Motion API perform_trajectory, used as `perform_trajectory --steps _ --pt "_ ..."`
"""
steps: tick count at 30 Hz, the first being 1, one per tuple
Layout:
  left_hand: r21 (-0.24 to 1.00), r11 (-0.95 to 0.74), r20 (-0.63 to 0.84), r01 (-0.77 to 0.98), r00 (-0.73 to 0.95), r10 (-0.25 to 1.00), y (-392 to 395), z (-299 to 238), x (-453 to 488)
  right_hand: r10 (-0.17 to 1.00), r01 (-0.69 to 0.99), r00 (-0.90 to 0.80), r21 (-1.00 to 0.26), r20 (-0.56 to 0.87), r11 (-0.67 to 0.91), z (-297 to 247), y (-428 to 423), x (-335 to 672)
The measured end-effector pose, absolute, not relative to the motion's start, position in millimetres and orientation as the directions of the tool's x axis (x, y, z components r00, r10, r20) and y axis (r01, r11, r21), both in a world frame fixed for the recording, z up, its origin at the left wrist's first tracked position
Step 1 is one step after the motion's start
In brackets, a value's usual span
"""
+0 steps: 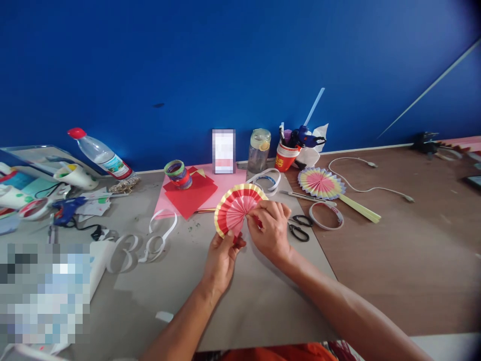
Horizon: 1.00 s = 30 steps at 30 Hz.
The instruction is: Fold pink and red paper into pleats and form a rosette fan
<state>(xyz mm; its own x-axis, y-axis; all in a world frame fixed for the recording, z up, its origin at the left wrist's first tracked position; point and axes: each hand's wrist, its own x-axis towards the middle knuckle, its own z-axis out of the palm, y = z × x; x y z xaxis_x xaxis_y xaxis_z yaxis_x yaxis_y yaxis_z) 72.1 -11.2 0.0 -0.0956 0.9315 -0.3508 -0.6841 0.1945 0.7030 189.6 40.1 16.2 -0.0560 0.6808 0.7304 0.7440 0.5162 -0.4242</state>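
A pleated paper fan [235, 208], red and pink with a yellow rim, is spread nearly round in front of me. My left hand [221, 255] grips its lower left edge, thumb on the front face. At the fan's centre the fingers of my right hand [272, 228] are pinched together; whether they hold a fold or something small there is hidden. The right hand covers the fan's lower right part. Black-handled scissors [299, 231] lie just beyond my right hand.
Red paper [193, 195] and a tape-wrapped jar [178, 174] are at the back. A finished-looking fan [322, 183], tape roll [326, 215] and white cable [361, 189] lie right. White strips [160, 240], a blue glue gun [69, 208] and a bottle [103, 155] are left; a red cup [287, 156] stands behind.
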Motion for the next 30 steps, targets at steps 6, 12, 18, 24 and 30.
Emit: perform_trajectory --steps 6,12,18,24,30 --pt "0.708 0.25 -0.389 -0.66 -0.07 0.918 -13 3 76 0.68 0.732 -0.058 -0.432 0.731 0.527 15 40 188" --pt "0.678 0.263 -0.324 -0.686 0.043 0.945 -14 6 86 0.699 0.662 -0.07 -0.491 0.711 0.566 14 36 184" --pt "0.621 0.291 -0.291 -0.728 0.13 0.948 -12 13 89 0.712 0.607 -0.055 -0.542 0.7 0.581 18 31 180" --pt "0.591 0.334 -0.339 -0.735 0.149 0.929 -11 18 90 0.73 0.584 -0.045 -0.574 0.682 0.574 21 27 178" --pt "0.525 0.333 -0.334 -0.783 0.171 0.927 -12 9 86 0.748 0.582 -0.041 -0.593 0.662 0.557 23 26 176"
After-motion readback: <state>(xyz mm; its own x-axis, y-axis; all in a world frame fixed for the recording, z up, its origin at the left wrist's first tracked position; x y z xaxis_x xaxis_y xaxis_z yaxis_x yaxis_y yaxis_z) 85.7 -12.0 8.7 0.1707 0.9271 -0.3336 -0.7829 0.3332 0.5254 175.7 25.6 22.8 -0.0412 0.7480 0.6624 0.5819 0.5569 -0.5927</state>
